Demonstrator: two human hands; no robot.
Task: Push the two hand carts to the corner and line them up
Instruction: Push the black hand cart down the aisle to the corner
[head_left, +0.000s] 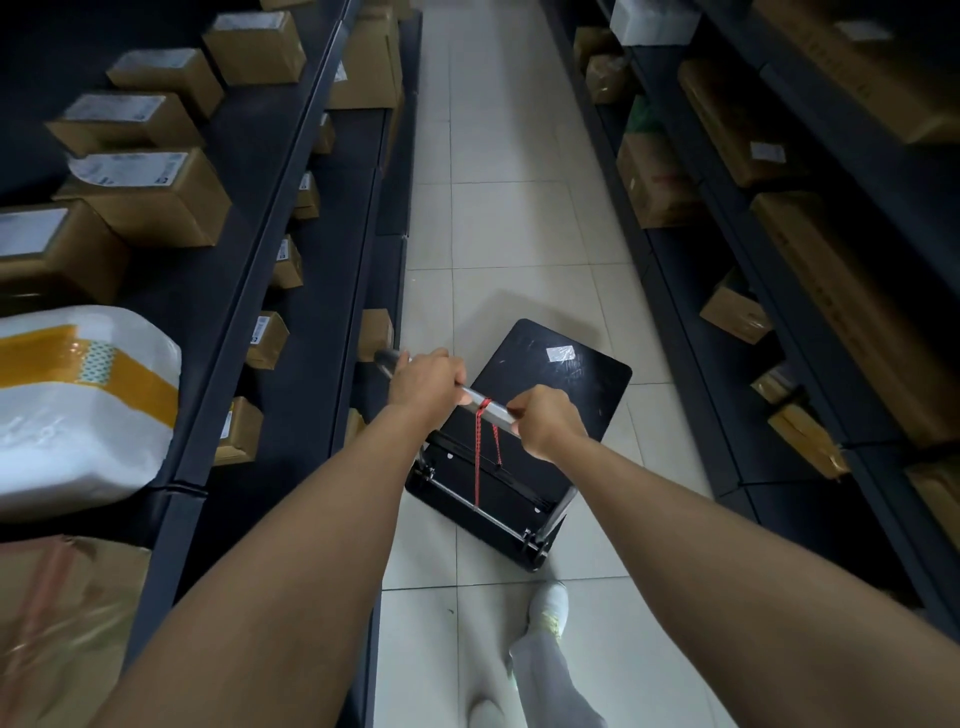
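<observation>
One hand cart (561, 374) with a black flat deck stands on the tiled aisle floor in front of me, angled to the right. Its silver handle bar (496, 409) runs across at waist height, with a red cord (478, 447) tied round the middle and hanging down. My left hand (428, 382) grips the bar's left part. My right hand (545, 421) grips the bar's right part. A white label sticks on the deck. Only this one cart is in view.
Dark shelving (291, 218) with cardboard boxes lines the left side, close to the cart's handle. More shelves (779, 291) with long boxes line the right. A white wrapped parcel (78, 410) lies at left. The pale tiled aisle (493, 156) runs ahead.
</observation>
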